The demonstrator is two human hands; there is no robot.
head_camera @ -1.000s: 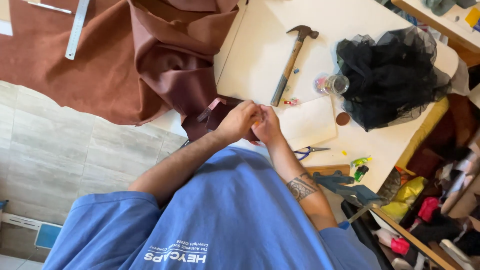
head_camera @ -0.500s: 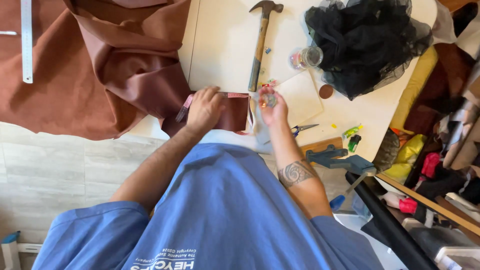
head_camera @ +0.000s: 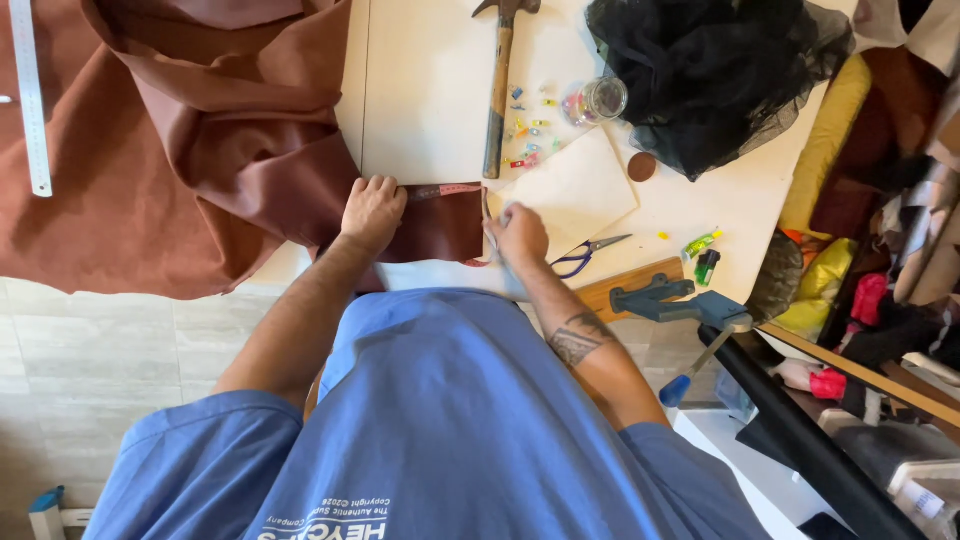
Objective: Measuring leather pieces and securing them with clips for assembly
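A small dark maroon leather piece [head_camera: 440, 225] lies on the white table [head_camera: 430, 90] near its front edge. My left hand [head_camera: 372, 210] presses down on its left end, fingers curled over the edge. My right hand [head_camera: 518, 235] grips the piece's right edge, fingers closed on it; whether a small tool is also pinched there I cannot tell. A pale cutting board [head_camera: 572, 190] lies just beyond my right hand.
A large brown leather hide [head_camera: 180, 140] drapes off the table's left side, a steel ruler [head_camera: 30, 95] on it. A hammer [head_camera: 497, 90], small coloured clips [head_camera: 528, 125], a glass jar [head_camera: 600, 98], black netting [head_camera: 710, 70], scissors [head_camera: 585, 255] and a blue clamp [head_camera: 680, 300] surround the work.
My hands have spread apart along the maroon piece, which now lies flat and stretched between them. The view has shifted, so the table looks closer.
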